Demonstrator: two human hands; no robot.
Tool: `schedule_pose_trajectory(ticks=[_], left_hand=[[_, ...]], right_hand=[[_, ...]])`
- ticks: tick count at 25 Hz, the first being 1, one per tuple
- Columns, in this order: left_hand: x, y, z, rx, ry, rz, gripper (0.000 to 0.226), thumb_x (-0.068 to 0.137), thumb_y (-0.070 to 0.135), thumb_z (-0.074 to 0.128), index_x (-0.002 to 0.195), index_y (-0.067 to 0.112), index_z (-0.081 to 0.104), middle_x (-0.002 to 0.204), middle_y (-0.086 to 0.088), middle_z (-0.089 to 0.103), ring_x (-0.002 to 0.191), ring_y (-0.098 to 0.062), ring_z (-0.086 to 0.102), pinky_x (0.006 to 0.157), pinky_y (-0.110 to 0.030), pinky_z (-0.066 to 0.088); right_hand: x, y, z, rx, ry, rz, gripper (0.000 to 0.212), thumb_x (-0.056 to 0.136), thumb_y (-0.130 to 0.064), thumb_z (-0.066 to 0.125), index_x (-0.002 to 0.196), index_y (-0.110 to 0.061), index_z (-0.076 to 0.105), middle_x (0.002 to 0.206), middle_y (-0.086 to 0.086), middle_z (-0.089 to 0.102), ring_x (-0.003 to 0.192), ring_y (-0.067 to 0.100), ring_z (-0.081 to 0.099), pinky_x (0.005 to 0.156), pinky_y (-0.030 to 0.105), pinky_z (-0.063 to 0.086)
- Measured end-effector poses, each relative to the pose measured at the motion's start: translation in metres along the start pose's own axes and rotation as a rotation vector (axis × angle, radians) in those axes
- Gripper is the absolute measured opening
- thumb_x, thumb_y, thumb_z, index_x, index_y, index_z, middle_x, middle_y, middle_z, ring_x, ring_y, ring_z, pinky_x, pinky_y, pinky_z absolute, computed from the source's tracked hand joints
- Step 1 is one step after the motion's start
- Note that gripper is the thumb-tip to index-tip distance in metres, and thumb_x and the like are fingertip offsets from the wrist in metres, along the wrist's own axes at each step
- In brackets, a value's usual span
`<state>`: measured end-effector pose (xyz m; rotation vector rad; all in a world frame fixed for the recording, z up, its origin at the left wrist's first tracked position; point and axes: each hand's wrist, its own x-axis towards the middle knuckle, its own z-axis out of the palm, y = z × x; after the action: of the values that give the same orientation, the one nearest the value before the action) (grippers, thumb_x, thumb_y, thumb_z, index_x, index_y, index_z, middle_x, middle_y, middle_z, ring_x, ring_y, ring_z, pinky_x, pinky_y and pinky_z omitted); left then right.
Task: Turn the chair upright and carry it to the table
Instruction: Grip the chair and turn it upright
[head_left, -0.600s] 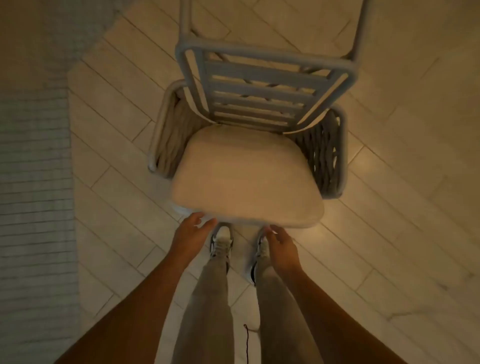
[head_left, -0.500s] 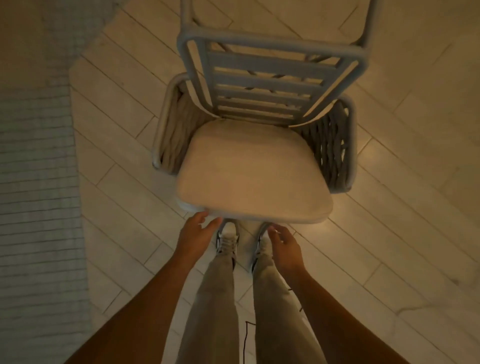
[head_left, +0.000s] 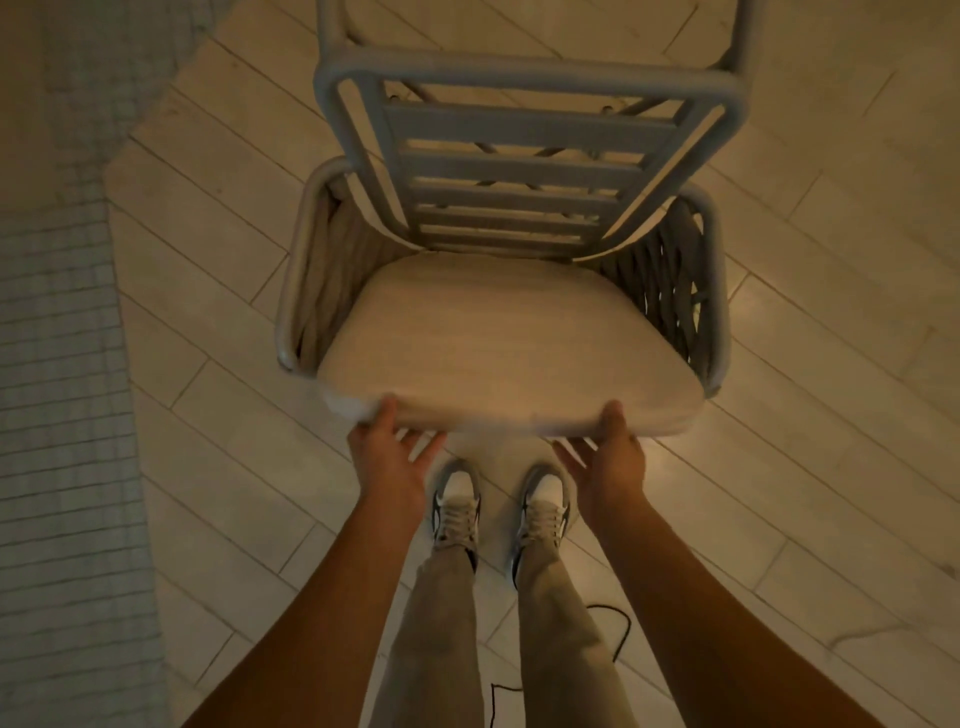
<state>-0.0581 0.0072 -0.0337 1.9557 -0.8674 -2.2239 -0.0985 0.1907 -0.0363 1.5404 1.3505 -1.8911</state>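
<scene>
A grey tube-frame chair (head_left: 519, 171) with woven rope sides lies tipped over on the floor in front of me. Its slatted seat frame faces me and its legs run out of the top of the view. A pale cushioned panel (head_left: 498, 343) is the part nearest me. My left hand (head_left: 389, 457) grips the left of this panel's near edge, thumb on top and fingers underneath. My right hand (head_left: 608, 457) holds the right of the same edge in the same way. No table is in view.
Pale plank floor (head_left: 831, 364) surrounds the chair. A strip of grey small-tiled flooring (head_left: 57, 415) runs down the left side. My two shoes (head_left: 457, 509) stand just behind the chair's near edge. A thin black cable (head_left: 618, 623) lies on the floor by my right leg.
Both hands have risen from just below the cushioned panel's near edge and closed on it, spreading further apart. The chair now fills more of the view.
</scene>
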Motion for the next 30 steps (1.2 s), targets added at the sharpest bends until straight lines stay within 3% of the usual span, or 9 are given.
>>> schedule_pose_trajectory(ticks=[2, 5, 10, 15, 20, 23, 27, 30], left_hand=[[-0.001, 0.024, 0.033, 0.006, -0.066, 0.062, 0.049, 0.091, 0.030, 0.061, 0.138, 0.019, 0.047, 0.133, -0.014, 0.057, 0.110, -0.031, 0.061, 0.069, -0.043, 0.059], [0.006, 0.070, 0.103, -0.045, -0.138, 0.084, 0.061, 0.091, 0.031, 0.062, 0.145, 0.022, 0.036, 0.140, -0.013, 0.053, 0.121, -0.033, 0.057, 0.079, -0.049, 0.056], [0.017, 0.132, 0.208, -0.049, -0.145, 0.086, 0.066, 0.091, 0.031, 0.062, 0.148, 0.019, 0.030, 0.150, -0.012, 0.038, 0.132, -0.038, 0.043, 0.094, -0.061, 0.048], [0.024, 0.155, 0.245, 0.019, -0.151, 0.106, 0.066, 0.092, 0.033, 0.060, 0.149, 0.018, 0.030, 0.154, -0.012, 0.033, 0.132, -0.038, 0.042, 0.089, -0.059, 0.051], [0.024, 0.137, 0.209, 0.006, -0.234, 0.222, 0.080, 0.086, 0.047, 0.063, 0.152, 0.021, 0.025, 0.153, -0.010, 0.036, 0.132, -0.035, 0.045, 0.090, -0.056, 0.052], [0.037, 0.103, 0.152, 0.159, -0.279, 0.205, 0.072, 0.089, 0.058, 0.050, 0.150, 0.025, 0.032, 0.154, -0.007, 0.039, 0.135, -0.031, 0.045, 0.098, -0.053, 0.048], [0.084, 0.018, 0.054, 0.258, -0.134, 0.025, 0.057, 0.094, 0.041, 0.054, 0.145, 0.020, 0.040, 0.151, -0.012, 0.042, 0.132, -0.031, 0.047, 0.094, -0.047, 0.047], [0.139, -0.042, -0.002, 0.263, -0.013, -0.054, 0.051, 0.093, 0.031, 0.058, 0.140, 0.013, 0.046, 0.144, -0.016, 0.048, 0.122, -0.031, 0.052, 0.091, -0.047, 0.048]], right_hand=[[-0.002, -0.026, 0.026, 0.082, -0.075, -0.046, 0.055, 0.096, -0.040, 0.052, 0.143, -0.017, 0.036, 0.132, 0.012, 0.056, 0.110, 0.032, 0.061, 0.076, 0.042, 0.057], [0.006, -0.086, 0.080, 0.230, -0.181, -0.063, 0.065, 0.093, -0.042, 0.057, 0.147, -0.020, 0.029, 0.128, 0.012, 0.055, 0.104, 0.030, 0.060, 0.087, 0.050, 0.056], [0.018, -0.184, 0.165, 0.105, -0.174, -0.003, 0.070, 0.095, -0.044, 0.052, 0.152, -0.020, 0.020, 0.154, 0.013, 0.034, 0.135, 0.044, 0.039, 0.100, 0.068, 0.039], [0.025, -0.222, 0.207, 0.123, -0.194, 0.084, 0.076, 0.097, -0.044, 0.050, 0.155, -0.011, 0.013, 0.162, 0.013, 0.018, 0.146, 0.043, 0.017, 0.110, 0.059, 0.031], [0.029, -0.199, 0.173, 0.132, -0.193, -0.042, 0.080, 0.093, -0.054, 0.049, 0.155, -0.018, 0.012, 0.158, 0.013, 0.027, 0.138, 0.044, 0.034, 0.104, 0.062, 0.039], [0.058, -0.133, 0.108, 0.023, -0.196, -0.050, 0.058, 0.100, -0.041, 0.040, 0.150, -0.015, 0.030, 0.152, 0.018, 0.040, 0.133, 0.041, 0.044, 0.110, 0.053, 0.037], [0.108, -0.040, 0.013, -0.068, -0.065, 0.089, 0.049, 0.097, -0.035, 0.050, 0.140, -0.013, 0.045, 0.141, 0.016, 0.050, 0.130, 0.035, 0.048, 0.108, 0.046, 0.038], [0.154, 0.004, -0.025, -0.086, -0.025, 0.084, 0.054, 0.095, -0.034, 0.056, 0.142, -0.012, 0.042, 0.143, 0.017, 0.046, 0.131, 0.037, 0.046, 0.106, 0.047, 0.038]])
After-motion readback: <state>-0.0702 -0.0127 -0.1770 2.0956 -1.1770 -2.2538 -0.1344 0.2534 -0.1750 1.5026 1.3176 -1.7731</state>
